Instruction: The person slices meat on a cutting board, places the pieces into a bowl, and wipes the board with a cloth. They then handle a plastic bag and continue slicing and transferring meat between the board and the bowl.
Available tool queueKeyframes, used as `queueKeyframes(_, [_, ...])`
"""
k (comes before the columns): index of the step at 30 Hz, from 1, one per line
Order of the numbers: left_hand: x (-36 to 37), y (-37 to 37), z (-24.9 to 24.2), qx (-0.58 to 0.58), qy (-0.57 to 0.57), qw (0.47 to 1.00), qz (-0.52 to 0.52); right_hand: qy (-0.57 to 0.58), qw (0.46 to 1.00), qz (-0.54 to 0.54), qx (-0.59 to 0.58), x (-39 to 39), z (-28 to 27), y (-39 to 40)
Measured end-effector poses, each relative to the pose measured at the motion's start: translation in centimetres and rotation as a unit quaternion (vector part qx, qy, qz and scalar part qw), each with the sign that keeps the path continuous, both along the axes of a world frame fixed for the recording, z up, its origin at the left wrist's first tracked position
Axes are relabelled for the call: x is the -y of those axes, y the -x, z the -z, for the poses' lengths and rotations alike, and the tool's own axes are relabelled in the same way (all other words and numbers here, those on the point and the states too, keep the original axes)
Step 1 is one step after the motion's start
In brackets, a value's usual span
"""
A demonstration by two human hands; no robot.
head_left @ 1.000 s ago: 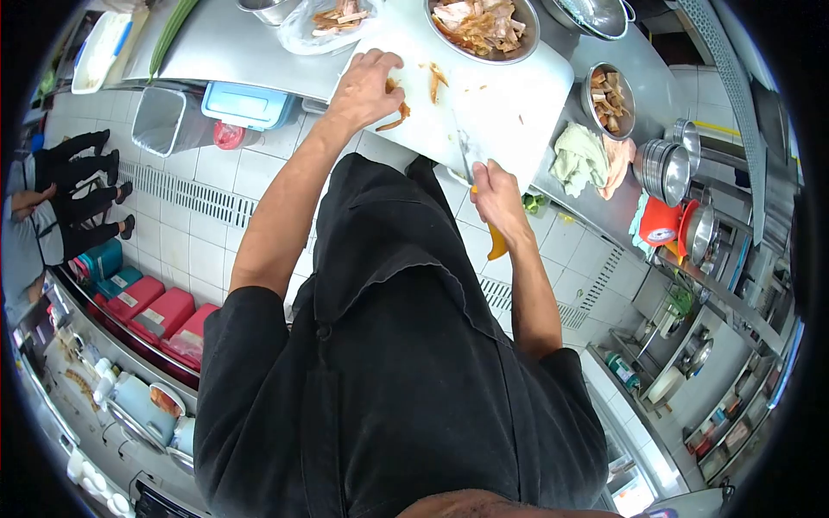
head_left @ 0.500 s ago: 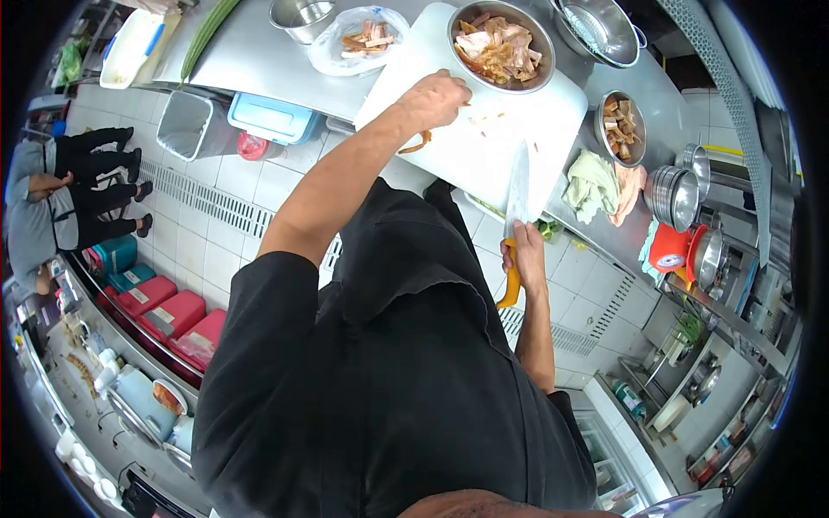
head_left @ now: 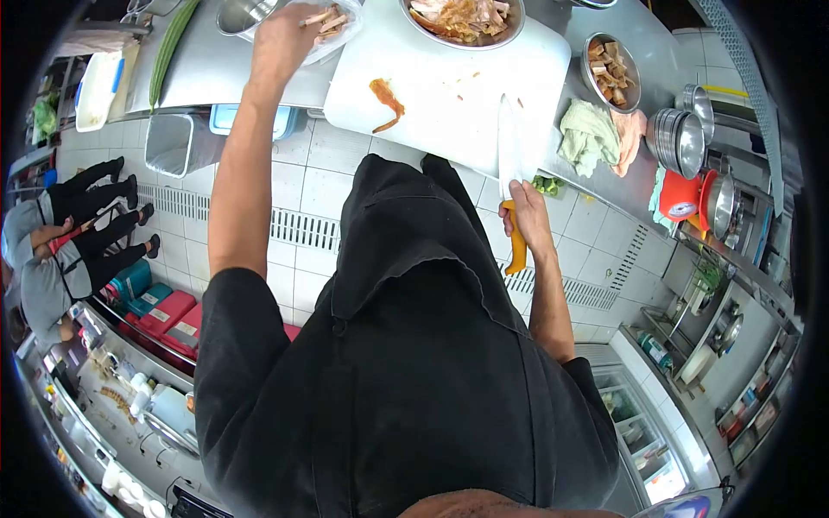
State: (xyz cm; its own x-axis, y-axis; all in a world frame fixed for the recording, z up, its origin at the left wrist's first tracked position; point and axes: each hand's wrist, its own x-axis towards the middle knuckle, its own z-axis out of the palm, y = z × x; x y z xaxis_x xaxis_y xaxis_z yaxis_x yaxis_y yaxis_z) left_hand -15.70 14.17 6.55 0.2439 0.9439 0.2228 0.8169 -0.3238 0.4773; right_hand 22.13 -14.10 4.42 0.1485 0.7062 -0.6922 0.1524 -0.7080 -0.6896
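My left hand (head_left: 285,36) reaches far forward into a clear plastic bag (head_left: 338,33) on the steel counter, its fingers closed on pale brown meat strips (head_left: 319,17). Near the counter's front edge my right hand (head_left: 525,216) grips the yellow handle of a knife (head_left: 509,147). The wide blade points forward over the white cutting board (head_left: 458,82). An orange-brown smear (head_left: 385,93) lies on the board's left part. A steel bowl of chopped meat (head_left: 462,17) stands at the board's far edge.
A small steel bowl of cubes (head_left: 609,65), green and pink cloths (head_left: 589,134), stacked steel bowls (head_left: 682,142) and a red scale (head_left: 678,203) sit to the right. A long green vegetable (head_left: 171,39) lies far left. A grey bin (head_left: 168,142) stands below; people (head_left: 52,242) crouch at left.
My left hand has left the cutting board and moved left into the plastic bag. My right hand with the knife has stayed near the board's front edge.
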Motion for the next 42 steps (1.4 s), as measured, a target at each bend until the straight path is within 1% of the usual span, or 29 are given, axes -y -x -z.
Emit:
queueKeyframes(2, [2.6,-0.2,2.2,0.01,-0.001,0.999,0.047,0.0,1.0,0.012,0.001,-0.1,0.3,0.3])
queueKeyframes(4, [6.1,-2.6,3.4,-0.016,-0.009,0.984,0.176,0.006,1.0,0.011,-0.006,0.0,0.2,0.6])
queueKeyframes(5, [7.1,-3.7,4.5,-0.035,-0.02,0.979,0.202,0.007,1.0,0.008,-0.006,0.0,0.0,0.9])
queueKeyframes(6, [7.7,-4.9,4.5,-0.054,-0.032,0.972,0.227,0.009,1.0,0.004,-0.006,0.0,-0.2,0.9])
queueKeyframes(7, [7.9,-5.5,4.2,-0.074,-0.013,0.972,0.221,-0.006,1.0,0.006,-0.003,0.0,-0.2,0.7])
queueKeyframes(10, [7.7,-6.5,3.7,-0.053,0.113,0.974,0.19,-0.045,0.999,0.003,0.007,0.4,-0.1,0.3])
queueKeyframes(11, [8.1,-7.0,3.7,0.009,0.079,0.98,0.18,-0.036,0.999,-0.024,0.031,0.5,-0.3,-0.2])
queueKeyframes(14, [10.4,-8.5,1.7,0.104,-0.037,0.99,0.087,-0.113,0.99,0.076,-0.022,0.4,-4.2,2.2])
queueKeyframes(15, [11.0,-8.4,2.0,0.1,-0.05,0.991,0.079,-0.13,0.988,0.077,-0.027,1.1,-3.7,2.4])
queueKeyframes(17, [12.4,-8.2,3.5,0.094,-0.075,0.991,0.062,-0.095,0.993,0.027,0.058,2.2,-1.6,2.2])
queueKeyframes(18, [13.1,-7.9,4.3,0.1,-0.045,0.992,0.063,-0.076,0.992,-0.003,0.099,2.3,-1.8,2.6])
queueKeyframes(19, [13.7,-7.4,5.2,0.106,-0.014,0.992,0.062,-0.07,0.992,-0.024,0.103,2.4,-2.3,3.1])
queueKeyframes(20, [14.2,-6.8,5.9,0.111,0.017,0.992,0.061,-0.092,0.987,-0.063,0.119,2.2,-3.0,3.8])
queueKeyframes(21, [14.7,-6.1,6.4,0.094,0.003,0.994,0.057,-0.115,0.979,-0.102,0.134,1.7,-3.9,4.6])
queueKeyframes(22, [14.9,-5.7,6.9,0.105,0.016,0.993,0.041,-0.14,0.969,-0.14,0.148,1.4,-4.2,5.5])
queueKeyframes(23, [15.0,-5.4,7.3,0.117,0.029,0.992,0.026,-0.188,0.962,-0.145,0.131,1.1,-3.5,6.4])
queueKeyframes(26, [15.5,-5.6,6.7,0.169,0.083,0.982,-0.021,-0.164,0.947,-0.208,0.182,-1.2,-3.5,8.5])
queueKeyframes(27, [15.5,-5.8,6.4,0.189,0.103,0.976,-0.037,-0.195,0.934,-0.214,0.209,-1.6,-2.9,9.1])
queueKeyframes(30, [15.4,-5.7,7.5,0.164,0.047,0.985,-0.018,-0.281,0.903,-0.201,0.256,-2.1,-3.0,10.6])
queueKeyframes(33, [15.1,-5.8,8.3,0.117,-0.007,0.993,-0.013,-0.194,0.874,-0.318,0.312,-2.9,-1.4,10.4])
queueKeyframes(36, [14.9,-5.7,8.0,0.091,-0.033,0.995,0.0,-0.215,0.902,-0.243,0.285,-2.9,-3.4,10.1])
queueKeyframes(39, [14.7,-7.2,5.8,0.118,0.05,0.991,-0.035,-0.211,0.922,-0.18,0.272,-1.4,-4.4,8.7])
queueKeyframes(42, [12.3,-8.1,4.7,0.035,0.086,0.994,0.051,-0.184,0.941,-0.13,0.251,1.3,-2.9,6.3])
